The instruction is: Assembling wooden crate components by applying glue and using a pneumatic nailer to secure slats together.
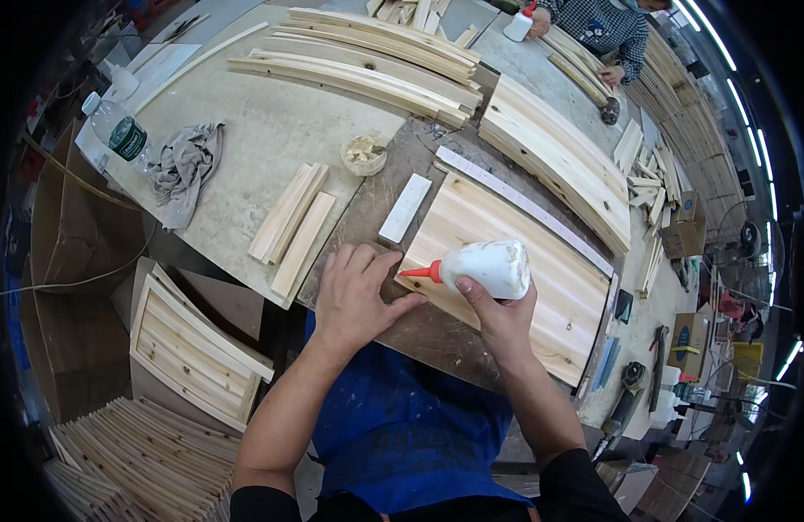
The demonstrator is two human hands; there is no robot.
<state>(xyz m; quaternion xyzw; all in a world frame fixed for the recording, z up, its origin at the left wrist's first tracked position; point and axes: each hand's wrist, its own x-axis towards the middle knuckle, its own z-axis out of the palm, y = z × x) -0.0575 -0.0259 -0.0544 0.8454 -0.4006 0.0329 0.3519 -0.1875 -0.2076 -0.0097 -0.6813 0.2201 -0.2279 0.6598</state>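
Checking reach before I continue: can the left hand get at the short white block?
Likely yes: the left hand looks empty and sits just below the short white block in view, with nothing visible between them.

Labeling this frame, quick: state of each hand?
Left hand: open, holding nothing visible, beside the wooden board's corner.
Right hand: closed around the white bottle.

The glue bottle (491, 265) is white with a red nozzle (422, 272). The wooden panel (554, 291) has pale yellow and cream bands with brown knots. The apron (402, 435) is blue, the rag (184, 165) grey, the water bottle (108, 122) clear with a dark green label (128, 139). A co-worker's sleeve (634, 56) is checked black and white.
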